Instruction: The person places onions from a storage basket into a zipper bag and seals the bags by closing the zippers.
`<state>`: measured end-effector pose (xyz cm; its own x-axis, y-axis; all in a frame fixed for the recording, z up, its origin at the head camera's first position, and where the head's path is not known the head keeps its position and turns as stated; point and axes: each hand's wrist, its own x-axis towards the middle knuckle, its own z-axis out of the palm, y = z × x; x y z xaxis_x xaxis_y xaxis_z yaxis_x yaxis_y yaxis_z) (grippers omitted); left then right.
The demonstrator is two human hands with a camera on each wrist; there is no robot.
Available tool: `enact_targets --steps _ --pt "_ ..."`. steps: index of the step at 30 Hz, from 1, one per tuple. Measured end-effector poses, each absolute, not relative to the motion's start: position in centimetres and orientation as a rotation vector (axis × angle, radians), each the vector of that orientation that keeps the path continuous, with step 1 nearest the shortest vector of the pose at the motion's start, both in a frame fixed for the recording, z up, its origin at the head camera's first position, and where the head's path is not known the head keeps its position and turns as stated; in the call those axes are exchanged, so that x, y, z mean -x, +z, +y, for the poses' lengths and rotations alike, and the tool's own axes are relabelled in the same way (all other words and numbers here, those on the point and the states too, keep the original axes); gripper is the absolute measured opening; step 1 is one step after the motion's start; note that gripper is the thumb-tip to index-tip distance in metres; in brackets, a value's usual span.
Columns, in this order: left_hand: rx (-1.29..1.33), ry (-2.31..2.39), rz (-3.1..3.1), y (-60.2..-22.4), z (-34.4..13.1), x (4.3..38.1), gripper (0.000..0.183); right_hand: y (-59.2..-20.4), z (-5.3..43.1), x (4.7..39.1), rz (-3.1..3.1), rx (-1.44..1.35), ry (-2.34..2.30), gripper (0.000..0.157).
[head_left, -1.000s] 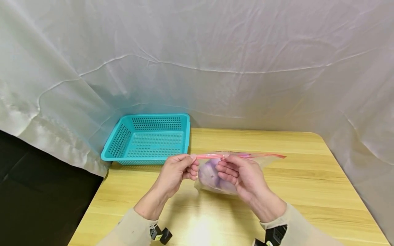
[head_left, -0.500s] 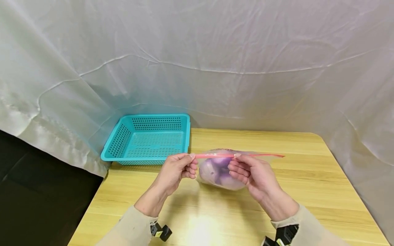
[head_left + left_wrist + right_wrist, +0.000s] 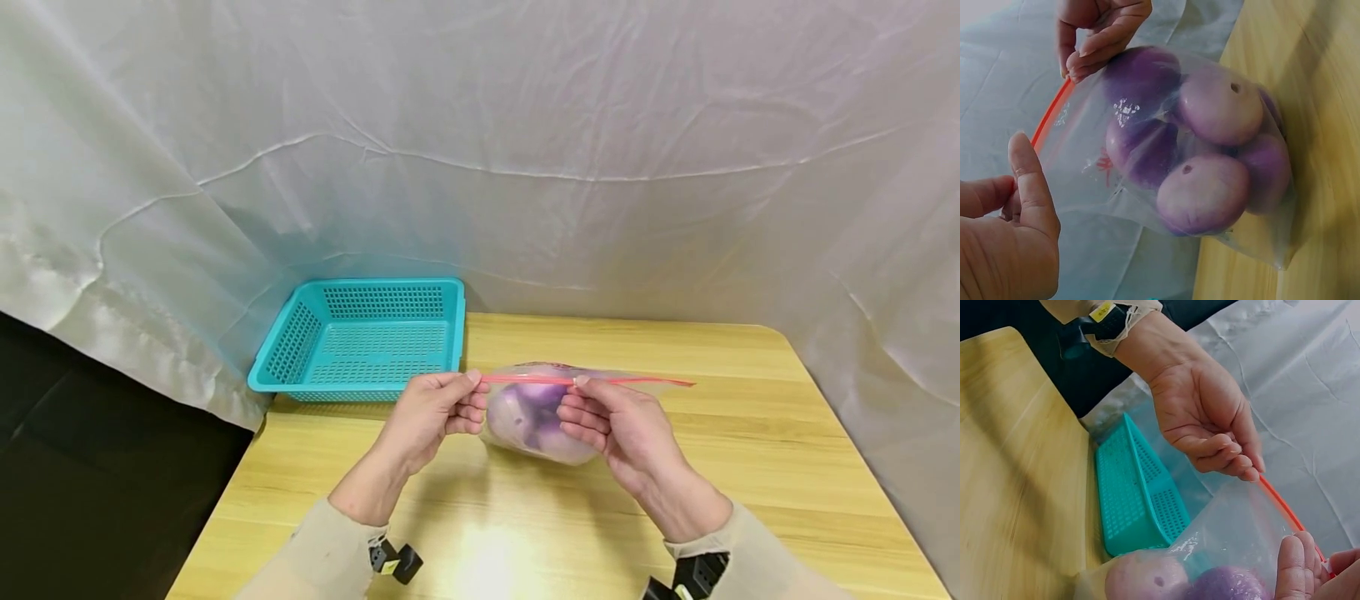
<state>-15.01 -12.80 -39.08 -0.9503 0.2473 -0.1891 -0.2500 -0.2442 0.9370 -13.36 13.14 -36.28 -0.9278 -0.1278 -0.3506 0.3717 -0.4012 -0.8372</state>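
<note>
A clear zip bag [image 3: 540, 417] with a red seal strip stands on the table, several round purple-and-white objects [image 3: 1204, 194] inside it. Small dark spots mark some of them; I cannot tell their kind. My left hand [image 3: 431, 412] pinches the left end of the strip between thumb and forefinger. Farther along, my right hand [image 3: 622, 425] pinches the strip at a small white slider [image 3: 1327, 567]. The strip runs taut between both hands, and its free end extends past the right hand. Part of the bag is hidden behind the right fingers.
A turquoise perforated basket [image 3: 367, 337] with nothing in it sits at the back left of the wooden table [image 3: 750, 433]. Pale cloth [image 3: 525, 225] hangs behind the table and along its sides.
My right hand has slid rightward along the seal strip, mostly in the first half second. The left hand keeps its pinch almost in place, and more of the purple objects shows between the hands.
</note>
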Motion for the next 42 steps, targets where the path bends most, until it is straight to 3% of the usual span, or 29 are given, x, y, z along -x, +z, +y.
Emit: enact_targets --steps 12,42 --pt "-0.058 2.219 1.666 -39.0 -13.2 14.9 0.025 -36.3 14.3 13.6 1.485 -0.246 -2.247 0.021" --pt "-0.027 2.237 1.724 -39.6 -13.2 15.3 0.028 -36.9 16.2 13.5 1.395 -0.226 -2.305 0.024"
